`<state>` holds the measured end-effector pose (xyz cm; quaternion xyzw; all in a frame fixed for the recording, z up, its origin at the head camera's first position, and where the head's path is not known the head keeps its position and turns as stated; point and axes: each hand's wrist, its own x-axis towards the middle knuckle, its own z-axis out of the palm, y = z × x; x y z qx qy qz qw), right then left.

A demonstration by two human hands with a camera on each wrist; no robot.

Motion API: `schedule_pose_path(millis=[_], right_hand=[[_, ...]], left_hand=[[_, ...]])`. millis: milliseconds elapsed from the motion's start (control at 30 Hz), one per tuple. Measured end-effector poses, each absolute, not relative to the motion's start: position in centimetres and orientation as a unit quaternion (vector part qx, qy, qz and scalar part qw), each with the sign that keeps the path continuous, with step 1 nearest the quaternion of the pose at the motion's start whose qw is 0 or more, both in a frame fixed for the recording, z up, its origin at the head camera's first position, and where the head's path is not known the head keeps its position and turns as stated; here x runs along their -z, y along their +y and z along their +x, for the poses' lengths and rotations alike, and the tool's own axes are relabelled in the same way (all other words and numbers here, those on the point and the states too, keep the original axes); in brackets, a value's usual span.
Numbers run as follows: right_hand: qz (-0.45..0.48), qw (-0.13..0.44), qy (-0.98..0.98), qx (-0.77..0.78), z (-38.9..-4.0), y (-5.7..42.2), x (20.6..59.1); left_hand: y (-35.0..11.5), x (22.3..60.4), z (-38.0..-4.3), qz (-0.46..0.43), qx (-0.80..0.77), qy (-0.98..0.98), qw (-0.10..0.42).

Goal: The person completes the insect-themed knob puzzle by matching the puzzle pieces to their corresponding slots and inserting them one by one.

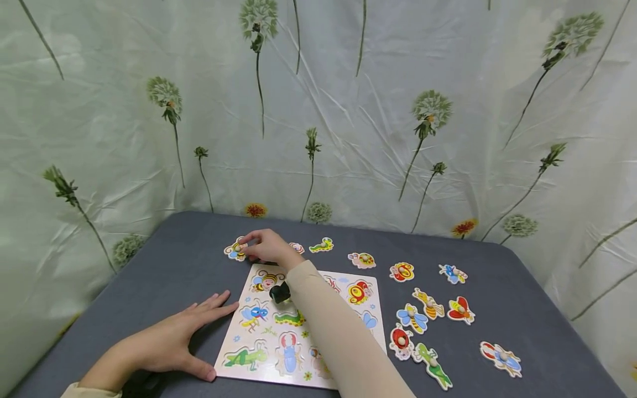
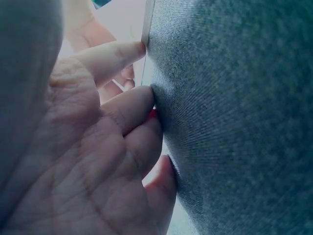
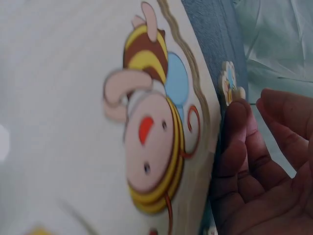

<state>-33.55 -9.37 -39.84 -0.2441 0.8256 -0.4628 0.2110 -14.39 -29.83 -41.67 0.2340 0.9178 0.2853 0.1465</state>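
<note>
My right hand (image 1: 269, 247) reaches over the far left corner of the puzzle board (image 1: 271, 376) to a bee piece (image 1: 234, 250) lying on the table. In the right wrist view its fingertips are right at the knob of the bee piece (image 3: 229, 81), with a gap between thumb and index finger. Fingers spread, my left hand (image 1: 171, 337) rests at the board's left side. Its thumb touches the near left corner and its index finger the left edge. The sleeved right forearm hides part of the board, which has insect pictures in its recesses.
Along the far side lie a caterpillar piece (image 1: 322, 245) and a snail-like piece (image 1: 361, 260). Several more knobbed insect pieces lie to the right, among them a ladybug (image 1: 401, 341), a grasshopper (image 1: 433, 365) and a stag beetle (image 1: 501, 359). A flowered curtain (image 1: 348, 110) hangs behind the table.
</note>
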Motion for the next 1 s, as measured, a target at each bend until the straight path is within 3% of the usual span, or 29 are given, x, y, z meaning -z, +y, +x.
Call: schedule_pose_path(millis=[433,1000], right_hand=[[-0.242,0.161,0.863,0.413,-33.2,-10.8,40.2],[-0.162,0.081,0.913,0.365,-31.9,-12.8,40.7]], left_hand=[[-29.7,41.7,-14.3,0.240,-0.270,0.924,0.127],[-29.8,41.9,-14.1,0.251,-0.262,0.926,0.107]])
